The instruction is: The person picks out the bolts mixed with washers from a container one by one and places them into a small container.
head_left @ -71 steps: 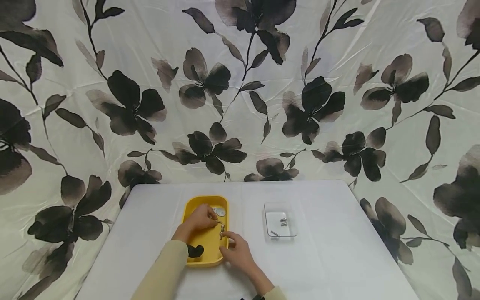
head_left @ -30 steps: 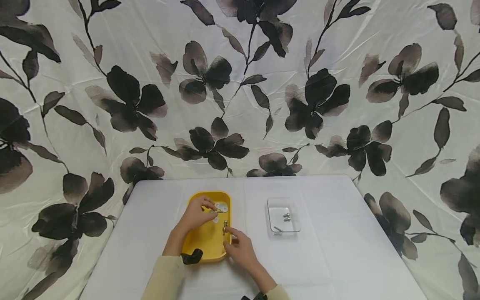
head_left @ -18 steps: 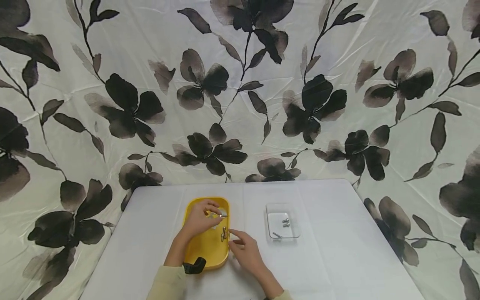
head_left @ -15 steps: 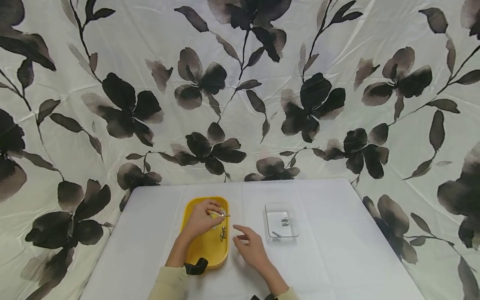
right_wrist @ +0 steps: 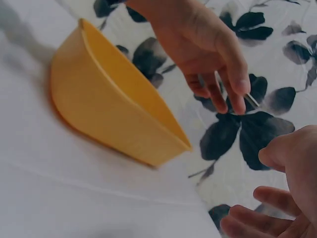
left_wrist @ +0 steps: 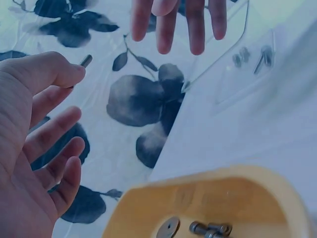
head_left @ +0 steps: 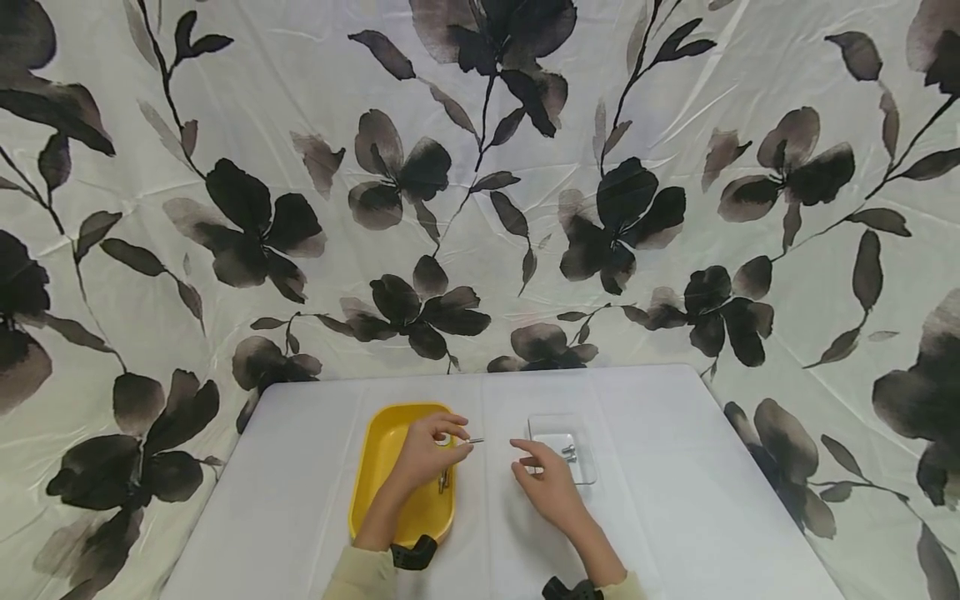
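Left hand: the left hand (head_left: 427, 454) is hovering over the right rim of the shallow yellow plastic tray (head_left: 378, 467), pinching a thin silver metal pin (head_left: 476, 440) between thumb and forefinger, its tip pointing right.
Right hand: the right hand (head_left: 550, 487) is hanging just left of the small clear plastic box (head_left: 587, 467), fingers loosely spread, holding nothing.
Still in the tray: a silver bolt (left_wrist: 210, 229) and a flat round washer (left_wrist: 170, 227) are lying at the far end.
In the box: what look like small silver screws (head_left: 568, 452), too small to tell for sure.
Step in hand: the pin is seemingly travelling from tray towards box, perhaps passing between hands.
Next move: it is calling for a light, steady pinch and a short carry rightwards.
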